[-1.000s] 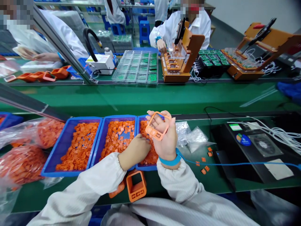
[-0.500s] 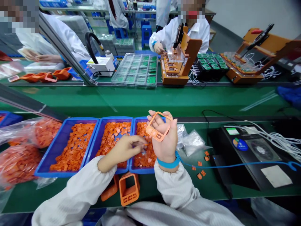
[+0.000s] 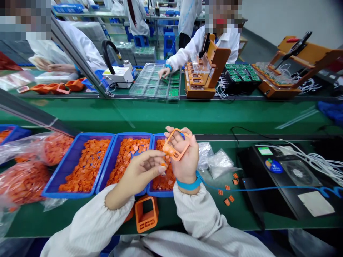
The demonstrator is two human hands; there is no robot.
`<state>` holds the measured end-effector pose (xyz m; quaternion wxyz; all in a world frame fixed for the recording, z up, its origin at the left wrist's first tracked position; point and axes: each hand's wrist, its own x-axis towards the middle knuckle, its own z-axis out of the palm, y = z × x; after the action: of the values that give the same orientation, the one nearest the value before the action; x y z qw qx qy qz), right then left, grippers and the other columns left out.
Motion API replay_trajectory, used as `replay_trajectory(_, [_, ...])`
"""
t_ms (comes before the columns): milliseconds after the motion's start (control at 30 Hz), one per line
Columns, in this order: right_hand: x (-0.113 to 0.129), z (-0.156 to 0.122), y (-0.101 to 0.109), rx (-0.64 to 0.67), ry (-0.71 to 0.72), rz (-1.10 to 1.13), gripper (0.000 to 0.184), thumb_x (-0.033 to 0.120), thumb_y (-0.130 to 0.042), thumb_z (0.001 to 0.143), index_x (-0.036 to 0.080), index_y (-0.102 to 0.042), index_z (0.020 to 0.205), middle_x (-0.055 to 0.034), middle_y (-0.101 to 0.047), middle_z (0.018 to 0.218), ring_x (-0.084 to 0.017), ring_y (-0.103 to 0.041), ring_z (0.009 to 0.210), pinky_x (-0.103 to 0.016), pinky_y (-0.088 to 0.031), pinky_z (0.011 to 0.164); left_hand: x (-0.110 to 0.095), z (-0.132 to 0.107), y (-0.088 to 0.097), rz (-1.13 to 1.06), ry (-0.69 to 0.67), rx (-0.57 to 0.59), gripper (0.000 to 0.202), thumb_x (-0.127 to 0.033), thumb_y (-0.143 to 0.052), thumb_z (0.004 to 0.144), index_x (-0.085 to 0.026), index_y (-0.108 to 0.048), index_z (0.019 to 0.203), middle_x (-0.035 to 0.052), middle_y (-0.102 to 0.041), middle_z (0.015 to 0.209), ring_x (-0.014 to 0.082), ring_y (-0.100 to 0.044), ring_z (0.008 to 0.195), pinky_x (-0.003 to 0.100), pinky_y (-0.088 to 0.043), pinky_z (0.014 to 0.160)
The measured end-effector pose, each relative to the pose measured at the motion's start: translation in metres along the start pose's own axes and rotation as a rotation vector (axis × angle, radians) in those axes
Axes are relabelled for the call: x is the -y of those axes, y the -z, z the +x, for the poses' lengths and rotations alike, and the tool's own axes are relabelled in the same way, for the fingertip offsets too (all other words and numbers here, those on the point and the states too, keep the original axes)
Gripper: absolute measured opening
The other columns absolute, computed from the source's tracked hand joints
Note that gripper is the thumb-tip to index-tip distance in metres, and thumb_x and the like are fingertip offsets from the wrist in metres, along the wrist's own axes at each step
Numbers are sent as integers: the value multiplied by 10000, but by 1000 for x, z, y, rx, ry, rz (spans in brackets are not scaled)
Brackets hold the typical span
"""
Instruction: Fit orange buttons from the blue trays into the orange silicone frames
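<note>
An orange plastic frame (image 3: 184, 154) with a large square opening lies across the palm of my right hand (image 3: 185, 166), its edge held by thumb and fingers. A blue strap circles that wrist. My left hand (image 3: 139, 173) pinches a small orange plastic piece (image 3: 163, 165) between thumb and fingertips, just left of the frame's lower corner. Beneath both hands is the rightmost blue bin (image 3: 156, 195), holding many small orange pieces. Below it, a deeper orange housing (image 3: 147, 214) stands on the green bench, with another partly behind my left sleeve.
More orange pieces fill the middle bin (image 3: 118, 135) and the left bin (image 3: 50, 195). Plastic bags of orange parts (image 3: 24, 182) lie at far left. Clear bags (image 3: 221, 162), loose orange pieces and a black device (image 3: 284, 192) are at right. Across, a co-worker's hand (image 3: 164, 72) reaches over a tray.
My left hand has come up from the bin toward the frame with the small piece. My right hand shifted slightly left. The co-worker's hand moved from the wooden fixture to the tray.
</note>
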<state>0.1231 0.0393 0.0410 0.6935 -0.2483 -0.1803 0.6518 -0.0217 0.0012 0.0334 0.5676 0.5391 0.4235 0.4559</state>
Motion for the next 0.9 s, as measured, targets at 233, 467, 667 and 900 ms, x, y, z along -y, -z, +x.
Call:
replay_trajectory(233, [-3, -11, -6, 103, 130, 139, 160, 419, -528, 854, 286, -611, 882, -23, -693, 957, -198, -655, 872, -382, -549, 835, 3, 3, -24, 58, -147, -154, 268, -475, -862, 858, -208, -835, 848, 58, -697, 889, 171, -658, 835, 296, -572, 752])
replay_trajectory(467, [-6, -19, -12, 110, 157, 70, 186, 473, -489, 843, 290, -524, 847, -25, -611, 937, -226, -610, 823, -475, -552, 861, 15, 7, -23, 199, -212, -173, 164, -378, -835, 893, -224, -785, 917, 16, -586, 848, 155, -565, 778, 287, -483, 705])
replay_trajectory(667, [-8, -25, -9, 171, 220, -53, 192, 463, -487, 881, 289, -567, 868, -47, -623, 976, -252, -626, 901, -494, -540, 941, 11, 9, -18, 106, -216, -35, 265, -375, -793, 925, -232, -633, 1080, 55, -645, 1100, 183, -653, 931, 302, -547, 785])
replay_trajectory(900, [-9, -32, -6, 211, 265, -83, 193, 422, -468, 897, 289, -604, 864, -48, -636, 982, -256, -624, 936, -459, -527, 930, 7, 9, -23, 321, -259, -12, 185, -371, -695, 989, -215, -609, 936, 68, -613, 991, 225, -616, 955, 346, -520, 804])
